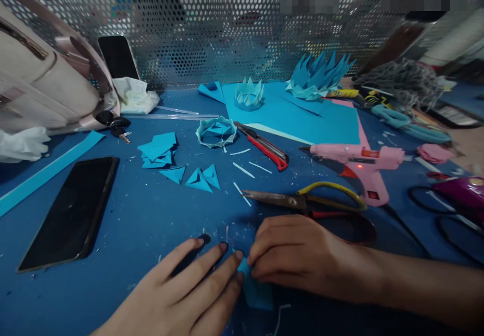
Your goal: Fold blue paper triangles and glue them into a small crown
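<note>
A small piece of blue paper (pixel 259 295) lies on the table at the bottom middle, partly hidden by my hands. My right hand (pixel 295 250) is closed, its curled fingers pinching the upper part of the paper. Flat and spread, my left hand (pixel 200 285) has its fingertips at the paper's left edge. Beyond my hands are folded blue paper triangles (pixel 199 180), a pile of blue paper pieces (pixel 159 149) and a ring of folded paper points (pixel 216 132). Scissors (pixel 280 199) with yellow and red handles lie just past my right hand.
A pink glue gun (pixel 355 154) rests at the right, its cord trailing forward. A red utility knife (pixel 264 147) lies mid-table. Left are a phone (pixel 71 212) and a blue strip (pixel 49 172). Blue paper crowns (pixel 319 76) stand before a perforated metal screen (pixel 212 28).
</note>
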{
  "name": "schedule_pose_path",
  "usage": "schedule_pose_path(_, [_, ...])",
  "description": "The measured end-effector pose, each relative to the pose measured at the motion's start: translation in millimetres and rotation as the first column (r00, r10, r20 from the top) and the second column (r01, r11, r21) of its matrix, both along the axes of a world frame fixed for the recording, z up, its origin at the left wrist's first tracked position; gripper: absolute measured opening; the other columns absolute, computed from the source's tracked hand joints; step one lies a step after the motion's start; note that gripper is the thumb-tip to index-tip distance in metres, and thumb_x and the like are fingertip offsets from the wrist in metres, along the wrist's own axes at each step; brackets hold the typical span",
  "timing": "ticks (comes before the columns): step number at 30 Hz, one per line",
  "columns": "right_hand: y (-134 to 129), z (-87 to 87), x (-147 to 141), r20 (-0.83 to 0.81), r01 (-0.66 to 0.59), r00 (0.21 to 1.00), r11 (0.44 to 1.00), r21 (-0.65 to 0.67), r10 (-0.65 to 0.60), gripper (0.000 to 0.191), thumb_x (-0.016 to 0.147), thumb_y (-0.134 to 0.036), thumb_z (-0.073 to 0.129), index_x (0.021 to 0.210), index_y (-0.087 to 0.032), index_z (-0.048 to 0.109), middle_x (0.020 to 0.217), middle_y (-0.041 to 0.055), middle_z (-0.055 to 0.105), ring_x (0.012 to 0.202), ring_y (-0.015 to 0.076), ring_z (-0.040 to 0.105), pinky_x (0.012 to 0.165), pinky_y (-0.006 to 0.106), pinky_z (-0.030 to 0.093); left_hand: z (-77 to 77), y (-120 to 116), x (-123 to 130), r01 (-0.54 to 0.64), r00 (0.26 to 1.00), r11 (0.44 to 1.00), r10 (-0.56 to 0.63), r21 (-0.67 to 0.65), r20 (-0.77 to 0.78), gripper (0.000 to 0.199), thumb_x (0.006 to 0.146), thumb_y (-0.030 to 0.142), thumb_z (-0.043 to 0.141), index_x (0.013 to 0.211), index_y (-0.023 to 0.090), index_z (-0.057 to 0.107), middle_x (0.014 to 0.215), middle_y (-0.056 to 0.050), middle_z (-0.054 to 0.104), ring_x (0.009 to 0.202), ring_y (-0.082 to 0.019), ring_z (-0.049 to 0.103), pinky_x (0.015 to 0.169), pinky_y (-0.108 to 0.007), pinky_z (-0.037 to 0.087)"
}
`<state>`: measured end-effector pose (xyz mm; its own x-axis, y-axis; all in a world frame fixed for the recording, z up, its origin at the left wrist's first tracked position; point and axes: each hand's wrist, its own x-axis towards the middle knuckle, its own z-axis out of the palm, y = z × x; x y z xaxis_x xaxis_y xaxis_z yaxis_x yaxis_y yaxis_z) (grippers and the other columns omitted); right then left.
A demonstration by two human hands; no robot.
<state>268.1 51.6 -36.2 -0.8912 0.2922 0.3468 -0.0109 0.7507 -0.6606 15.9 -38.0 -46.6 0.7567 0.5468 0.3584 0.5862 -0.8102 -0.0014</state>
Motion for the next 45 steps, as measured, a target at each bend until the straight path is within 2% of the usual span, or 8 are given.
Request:
schedule_pose_path(10, [0.7,0.5,0.1,0.015,-0.018,1.000,0.999,-0.048,0.019,0.011,0.097,-0.017,0.059,0.100,-0.013,0.069,0.097,0.0049,0.072,0.091,0.0131,0.062,0.085,0.026,0.049,2.4,-1.3,2.8,-0.003,1.000,1.000,0.003,0.000,-0.002,0.027,0.104,0.030,0.046,0.119,0.024,0.068,0.129,0.006,0.067,0.122,-0.015,0.054,0.124,-0.041,0.012])
schedule_pose_path(16, [1.6,0.2,1.2,0.024,-0.024,0.999,0.999,0.038,0.023,0.008,0.096,-0.017,0.061,0.098,-0.013,0.068,0.097,0.0036,0.072,0.089,0.0121,0.061,0.084,0.026,0.049,-1.8,-7.4,5.1,-0.030,0.999,0.999,0.030,0.019,-0.009,0.031,0.103,0.033,0.047,0.130,0.027,0.062,0.131,0.004,0.066,0.125,-0.014,0.052,0.124,-0.039,0.011])
schedule_pose_path(22, [1.5,1.8,0.1,0.037,-0.017,0.999,0.996,0.083,0.014,0.008,0.095,-0.020,0.062,0.093,-0.014,0.068,0.098,0.0035,0.071,0.090,0.0127,0.059,0.088,0.026,0.048,-9.6,-7.5,4.3,-0.022,0.999,0.997,0.024,0.073,-0.037,0.032,0.104,0.032,0.043,0.128,0.028,0.064,0.128,0.002,0.067,0.129,-0.017,0.049,0.124,-0.042,0.013])
schedule_pose_path(29, [-2.8,3.7,-0.9,0.024,0.052,0.998,0.996,0.066,-0.053,0.015,0.095,-0.027,0.062,0.088,-0.015,0.069,0.090,0.0035,0.071,0.086,0.0142,0.059,0.084,0.029,0.048,-5.9,-6.9,4.2,0.017,0.999,0.997,-0.014,0.075,-0.041,0.035,0.107,0.025,0.036,0.125,0.026,0.066,0.125,0.004,0.068,0.122,-0.014,0.052,0.125,-0.041,0.009])
schedule_pose_path(32, [-1.7,8.1,-0.6,0.008,0.057,0.998,0.998,0.041,-0.057,0.024,0.097,-0.034,0.058,0.097,-0.013,0.069,0.093,0.0063,0.071,0.086,0.0154,0.058,0.083,0.030,0.048,-5.3,-7.8,3.7,0.035,0.999,0.997,-0.033,0.067,-0.028,0.038,0.108,0.023,0.032,0.124,0.026,0.067,0.125,0.005,0.067,0.119,-0.014,0.052,0.125,-0.040,0.009])
schedule_pose_path(35, [-1.3,12.5,0.3,0.075,0.072,0.994,0.991,0.109,-0.080,0.031,0.102,-0.037,0.049,0.111,-0.014,0.069,0.099,0.0082,0.068,0.089,0.0166,0.057,0.085,0.032,0.047,-5.6,-8.4,3.7,0.041,0.998,0.997,-0.038,0.062,-0.047,0.036,0.107,0.024,0.034,0.123,0.026,0.067,0.125,0.005,0.067,0.119,-0.014,0.052,0.125,-0.040,0.008])
schedule_pose_path(39, [-3.8,12.6,0.4,0.179,0.116,0.970,0.962,0.247,-0.162,0.034,0.103,-0.044,0.044,0.114,-0.024,0.069,0.102,0.0054,0.065,0.088,0.0181,0.052,0.082,0.033,0.046,-6.6,-10.1,3.5,0.034,0.997,0.997,-0.029,0.073,-0.066,0.035,0.107,0.025,0.036,0.126,0.026,0.065,0.129,0.007,0.065,0.122,-0.014,0.050,0.126,-0.039,0.007])
schedule_pose_path(45, [-8.7,5.2,-5.3,0.178,0.171,0.946,0.883,0.438,-0.271,0.038,0.105,-0.047,0.036,0.120,-0.028,0.065,0.099,0.0025,0.064,0.083,0.0188,0.048,0.078,0.034,0.039,-4.3,-11.7,3.3,0.040,0.996,0.998,-0.036,0.045,-0.076,0.035,0.107,0.021,0.036,0.125,0.025,0.065,0.128,0.008,0.066,0.121,-0.014,0.050,0.126,-0.039,0.006])
